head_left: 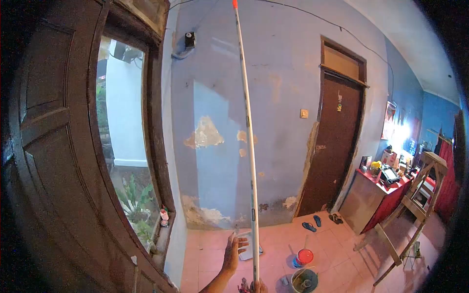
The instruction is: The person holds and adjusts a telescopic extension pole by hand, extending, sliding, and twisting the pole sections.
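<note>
A long pale pole (250, 132) with a red tip stands nearly upright in front of the wall. Low in the view my right hand (259, 287) is wrapped round its lower part, cut off by the bottom edge. Just left of the pole is my left hand (233, 251), raised with its fingers apart and nothing in them. Behind its fingers a light tray (250, 246) lies on the pink tiled floor. The blue-grey wall (283, 151) has several patches of peeled paint.
A dark bucket (304, 281) and a red-lidded container (304, 257) stand right of the pole. Sandals (309, 226) lie before a brown door (332, 146). A wooden ladder (415, 210) and cluttered counter (371, 195) are at the right; a window (128, 122) is at the left.
</note>
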`<state>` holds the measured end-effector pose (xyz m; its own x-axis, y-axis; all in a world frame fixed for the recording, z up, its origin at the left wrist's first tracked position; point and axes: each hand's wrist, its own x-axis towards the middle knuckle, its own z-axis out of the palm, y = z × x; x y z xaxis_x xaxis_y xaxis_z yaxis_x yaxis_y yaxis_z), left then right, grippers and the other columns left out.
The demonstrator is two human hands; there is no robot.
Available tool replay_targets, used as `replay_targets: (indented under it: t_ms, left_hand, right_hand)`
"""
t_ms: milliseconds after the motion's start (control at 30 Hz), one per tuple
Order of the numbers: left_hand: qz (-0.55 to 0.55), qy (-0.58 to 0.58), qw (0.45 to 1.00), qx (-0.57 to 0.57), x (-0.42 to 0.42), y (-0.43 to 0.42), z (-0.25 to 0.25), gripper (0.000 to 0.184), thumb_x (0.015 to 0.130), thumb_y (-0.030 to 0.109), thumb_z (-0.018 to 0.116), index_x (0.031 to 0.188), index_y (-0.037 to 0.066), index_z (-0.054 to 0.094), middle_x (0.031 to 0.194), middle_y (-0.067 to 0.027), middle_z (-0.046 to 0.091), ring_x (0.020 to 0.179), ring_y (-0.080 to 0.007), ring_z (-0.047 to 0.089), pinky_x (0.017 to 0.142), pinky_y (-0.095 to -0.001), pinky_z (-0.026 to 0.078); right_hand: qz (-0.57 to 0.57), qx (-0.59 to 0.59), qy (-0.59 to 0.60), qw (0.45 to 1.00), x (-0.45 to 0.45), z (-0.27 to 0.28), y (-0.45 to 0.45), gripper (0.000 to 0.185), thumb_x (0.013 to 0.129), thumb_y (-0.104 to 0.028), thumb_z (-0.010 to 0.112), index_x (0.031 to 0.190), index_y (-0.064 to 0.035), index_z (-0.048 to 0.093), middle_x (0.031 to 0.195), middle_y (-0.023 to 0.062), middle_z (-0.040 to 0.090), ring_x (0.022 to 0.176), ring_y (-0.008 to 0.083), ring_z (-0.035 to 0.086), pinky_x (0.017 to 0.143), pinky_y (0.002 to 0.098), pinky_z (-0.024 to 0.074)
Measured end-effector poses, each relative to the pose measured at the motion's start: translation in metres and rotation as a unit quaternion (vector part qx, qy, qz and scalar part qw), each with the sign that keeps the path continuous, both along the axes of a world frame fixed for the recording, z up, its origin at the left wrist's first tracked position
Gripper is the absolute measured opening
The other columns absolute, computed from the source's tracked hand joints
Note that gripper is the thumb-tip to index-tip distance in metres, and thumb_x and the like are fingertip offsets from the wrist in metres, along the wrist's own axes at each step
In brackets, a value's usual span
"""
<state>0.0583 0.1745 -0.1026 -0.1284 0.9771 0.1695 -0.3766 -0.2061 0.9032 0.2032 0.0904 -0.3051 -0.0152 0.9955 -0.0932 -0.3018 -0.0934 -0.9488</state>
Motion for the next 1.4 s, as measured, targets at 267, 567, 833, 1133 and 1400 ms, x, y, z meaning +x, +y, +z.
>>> replay_targets:
  t_ms: [267, 567, 833, 1133, 1400]
  left_hand:
    - [0.019, 0.005, 0.999, -0.031, -0.011, -0.01, -0.011, 0.067, 0.095, 0.056, 0.038, 0.141, 0.009, 0.03, 0.111, -0.0106, 0.058, 0.097, -0.0182, 0.058, 0.082, -0.0305, 0.047]
    - [0.027, 0.005, 0.999, -0.041, -0.013, -0.014, -0.007, 0.066, 0.096, 0.054, 0.037, 0.14, 0.005, 0.03, 0.11, -0.0104, 0.058, 0.097, -0.018, 0.058, 0.082, -0.0308, 0.046]
    - [0.044, -0.006, 0.998, -0.052, -0.019, -0.023, 0.001, 0.065, 0.097, 0.052, 0.036, 0.14, 0.004, 0.03, 0.11, -0.0109, 0.058, 0.098, -0.0193, 0.058, 0.082, -0.0323, 0.046]
    - [0.049, -0.028, 0.998, -0.037, -0.029, -0.02, -0.012, 0.066, 0.096, 0.053, 0.038, 0.14, 0.004, 0.03, 0.11, -0.0119, 0.059, 0.096, -0.02, 0.059, 0.08, -0.0325, 0.046]
    - [0.065, -0.036, 0.997, -0.022, -0.037, -0.026, -0.015, 0.061, 0.096, 0.052, 0.038, 0.139, 0.009, 0.033, 0.108, -0.0105, 0.059, 0.095, -0.019, 0.059, 0.079, -0.032, 0.046]
  right_hand:
    - [0.1, -0.041, 0.121, 0.987, 0.019, -0.038, -0.021, 0.026, 0.096, -0.032, 0.046, 0.095, -0.0068, 0.05, 0.072, 0.0051, 0.055, 0.062, 0.0296, 0.061, 0.048, 0.0355, 0.0524]
    - [-0.055, -0.135, -0.018, 0.989, -0.022, 0.235, -0.017, 0.038, 0.098, -0.043, 0.038, 0.08, -0.0107, 0.05, 0.063, 0.0007, 0.049, 0.049, 0.0151, 0.048, 0.038, 0.0264, 0.0349]
    - [-0.008, 0.122, -0.096, 0.988, -0.015, 0.23, 0.042, 0.049, 0.098, -0.051, 0.035, 0.069, -0.012, 0.042, 0.05, -0.0013, 0.04, 0.037, 0.0084, 0.037, 0.033, 0.0238, 0.0297]
    - [0.03, 0.134, -0.048, 0.989, -0.024, 0.267, 0.092, 0.045, 0.095, -0.054, 0.041, 0.073, -0.0144, 0.041, 0.053, -0.0043, 0.035, 0.038, 0.0075, 0.032, 0.035, 0.0258, 0.028]
    - [-0.022, 0.197, -0.088, 0.976, -0.028, 0.345, 0.116, 0.052, 0.095, -0.058, 0.038, 0.079, -0.0103, 0.053, 0.049, -0.0037, 0.035, 0.034, 0.0074, 0.031, 0.03, 0.0248, 0.0236]
